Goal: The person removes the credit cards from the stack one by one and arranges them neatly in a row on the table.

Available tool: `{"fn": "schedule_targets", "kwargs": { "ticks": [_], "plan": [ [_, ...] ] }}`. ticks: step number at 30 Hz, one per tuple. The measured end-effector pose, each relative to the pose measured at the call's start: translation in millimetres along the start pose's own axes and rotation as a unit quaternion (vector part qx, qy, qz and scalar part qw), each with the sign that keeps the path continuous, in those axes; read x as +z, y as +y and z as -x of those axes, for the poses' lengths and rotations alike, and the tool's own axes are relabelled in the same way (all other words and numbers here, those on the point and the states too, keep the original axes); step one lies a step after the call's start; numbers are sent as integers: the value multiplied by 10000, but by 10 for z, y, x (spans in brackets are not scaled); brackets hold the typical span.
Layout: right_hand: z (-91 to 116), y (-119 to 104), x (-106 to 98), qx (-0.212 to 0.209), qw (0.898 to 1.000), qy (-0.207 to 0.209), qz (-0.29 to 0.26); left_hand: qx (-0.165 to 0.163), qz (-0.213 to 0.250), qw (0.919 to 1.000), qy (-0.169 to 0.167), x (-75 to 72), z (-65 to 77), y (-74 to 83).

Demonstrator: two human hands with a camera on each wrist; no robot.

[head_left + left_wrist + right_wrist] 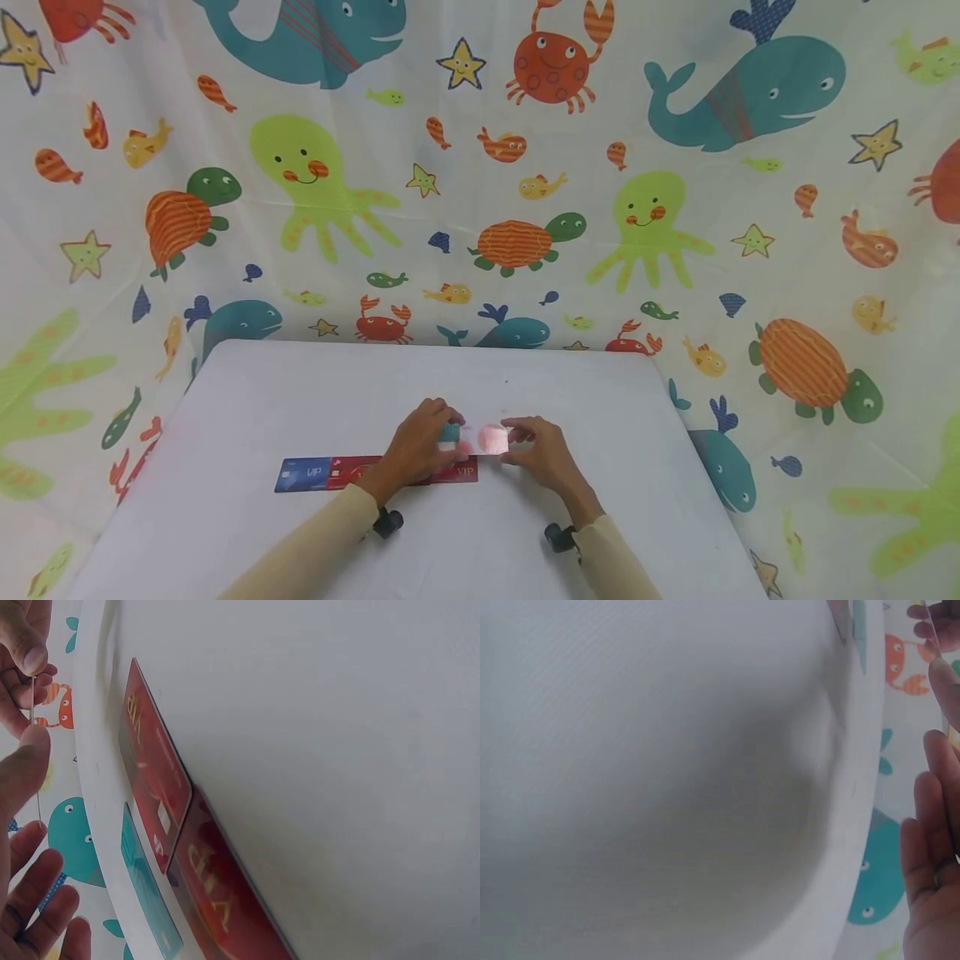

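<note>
A thin, pale card with a pink circle (492, 439) is held up above the table between both hands. My left hand (420, 442) pinches its left end between thumb and fingers, and my right hand (543, 450) pinches the right end. Seen from the left wrist, the card (32, 701) is edge-on. Under the left hand runs a row of cards: a blue VIP card (303, 474), then red VIP cards (461, 472), partly hidden by the wrist. Just behind that row a teal card (150, 889) lies flat on the table.
The white table (600, 500) has its far edge against a hanging sheet printed with sea animals (480, 192). Each wrist carries a small black camera, the left one (387, 523) near the front of the card row.
</note>
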State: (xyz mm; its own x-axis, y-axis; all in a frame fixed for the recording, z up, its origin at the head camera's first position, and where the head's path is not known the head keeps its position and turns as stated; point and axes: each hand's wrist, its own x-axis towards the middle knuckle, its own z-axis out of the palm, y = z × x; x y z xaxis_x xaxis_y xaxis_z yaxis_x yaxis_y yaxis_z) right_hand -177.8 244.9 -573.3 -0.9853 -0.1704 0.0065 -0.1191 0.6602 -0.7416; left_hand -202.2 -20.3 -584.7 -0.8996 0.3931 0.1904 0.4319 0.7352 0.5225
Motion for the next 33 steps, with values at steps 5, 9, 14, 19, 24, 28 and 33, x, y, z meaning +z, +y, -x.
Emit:
{"fn": "schedule_targets", "kwargs": {
  "ticks": [5,9,14,19,24,28,33],
  "plan": [
    [31,39,-32,120,9999,-1,41,81,51,9999,-50,37,-3,30],
    [56,56,-55,210,9998,-3,73,224,143,9996,-50,47,1,49],
    [91,91,-83,162,9998,13,92,343,33,9994,42,76,1,83],
    [134,126,-116,298,9995,33,93,407,135,9990,110,106,-5,138],
    [176,173,-149,371,9991,56,188,475,314,9983,149,169,-12,165],
    [196,196,-165,452,9987,96,227,561,410,9974,183,214,-9,178],
    [228,228,-162,541,9981,60,280,643,357,9972,99,259,14,195]
  ]
}}
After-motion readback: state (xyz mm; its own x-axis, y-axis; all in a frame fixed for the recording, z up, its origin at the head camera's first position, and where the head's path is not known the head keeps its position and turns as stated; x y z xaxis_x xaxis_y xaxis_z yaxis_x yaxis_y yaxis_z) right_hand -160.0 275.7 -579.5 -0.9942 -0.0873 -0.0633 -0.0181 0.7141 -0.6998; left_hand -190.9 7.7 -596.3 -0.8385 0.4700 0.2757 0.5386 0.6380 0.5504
